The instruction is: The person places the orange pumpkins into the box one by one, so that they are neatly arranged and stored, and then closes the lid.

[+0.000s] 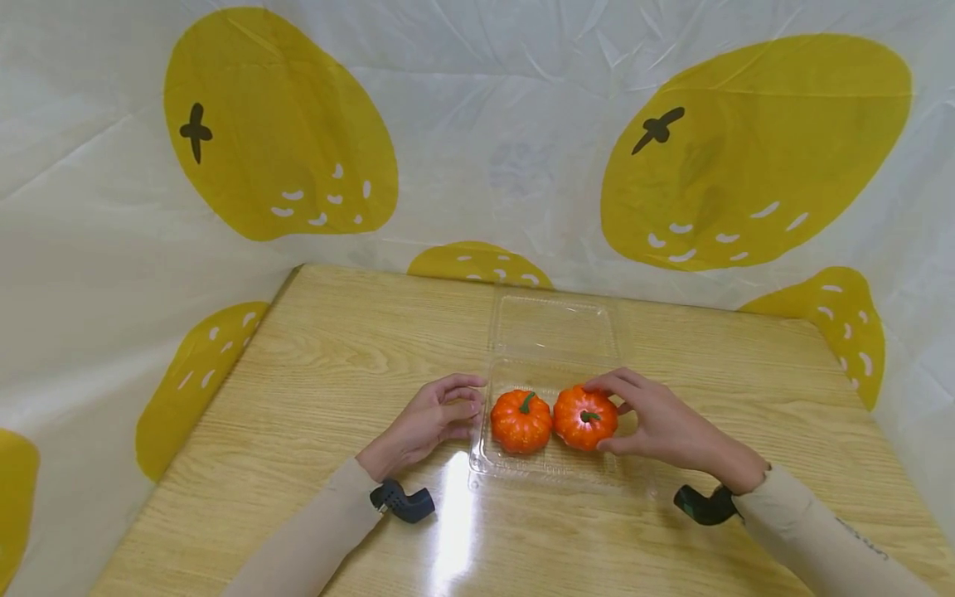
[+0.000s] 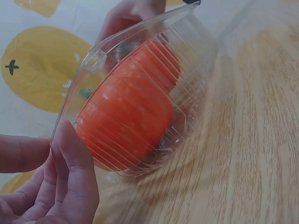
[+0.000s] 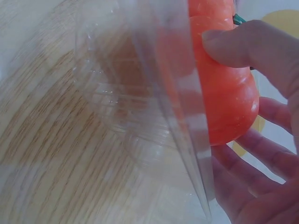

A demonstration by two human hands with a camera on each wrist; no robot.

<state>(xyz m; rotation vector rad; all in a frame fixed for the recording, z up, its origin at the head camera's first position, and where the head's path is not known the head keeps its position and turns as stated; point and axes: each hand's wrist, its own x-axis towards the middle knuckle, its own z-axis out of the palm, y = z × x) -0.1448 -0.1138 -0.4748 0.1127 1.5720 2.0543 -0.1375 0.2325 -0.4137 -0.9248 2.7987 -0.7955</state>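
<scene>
A clear plastic clamshell container (image 1: 488, 468) lies on the table with its lid folded back toward the wall. One small orange pumpkin (image 1: 520, 431) with a green stem sits in its left part. My left hand (image 1: 436, 414) pinches the container's left rim between thumb and forefinger, as the left wrist view shows. On the right, my right hand (image 1: 656, 419) holds a second orange pumpkin (image 1: 574, 427), thumb on the near side and fingers on the far side. In the right wrist view this pumpkin (image 3: 229, 105) shows above the container's wall, partly hidden behind it.
The wooden table (image 1: 358, 332) extends around the container on all sides. White cloth with yellow fruit prints (image 1: 283, 124) hangs behind and along the left and right. The open lid (image 1: 555, 323) takes up room behind the container. A bright light reflection lies on the wood in front.
</scene>
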